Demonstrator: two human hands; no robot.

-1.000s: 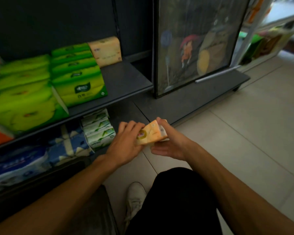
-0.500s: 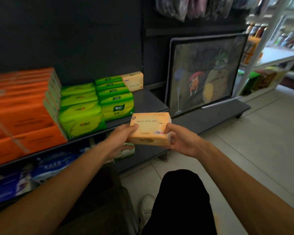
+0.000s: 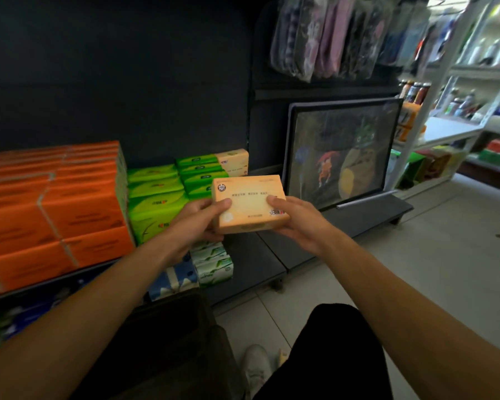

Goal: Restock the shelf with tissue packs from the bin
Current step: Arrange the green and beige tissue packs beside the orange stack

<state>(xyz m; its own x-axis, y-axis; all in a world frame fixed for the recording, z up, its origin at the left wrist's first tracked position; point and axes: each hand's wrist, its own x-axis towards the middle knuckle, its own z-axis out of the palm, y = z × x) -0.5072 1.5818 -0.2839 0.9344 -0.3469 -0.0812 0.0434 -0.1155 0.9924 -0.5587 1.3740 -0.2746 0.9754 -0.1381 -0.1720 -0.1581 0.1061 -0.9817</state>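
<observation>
A beige tissue pack (image 3: pixel 250 204) is held in the air in front of the dark shelf (image 3: pixel 244 249). My left hand (image 3: pixel 198 219) grips its left end, thumb on top. My right hand (image 3: pixel 296 217) grips its right end the same way. Behind it, at the back of the shelf, stands one matching beige pack (image 3: pixel 234 161) beside the green tissue packs (image 3: pixel 159 203). Large orange packs (image 3: pixel 52 209) fill the shelf's left part. The bin is not clearly in view.
A framed picture (image 3: pixel 341 157) leans on the low platform to the right. Blue and white-green packs (image 3: pixel 211 264) sit on the bottom shelf. Bagged goods (image 3: pixel 329 33) hang above. A white rack (image 3: pixel 451 131) stands far right. My shoe (image 3: pixel 254 368) is on the tiled floor.
Both hands have lifted the beige pack from near the floor up to shelf height and turned it flat, moving it toward the shelf. My view has tilted upward.
</observation>
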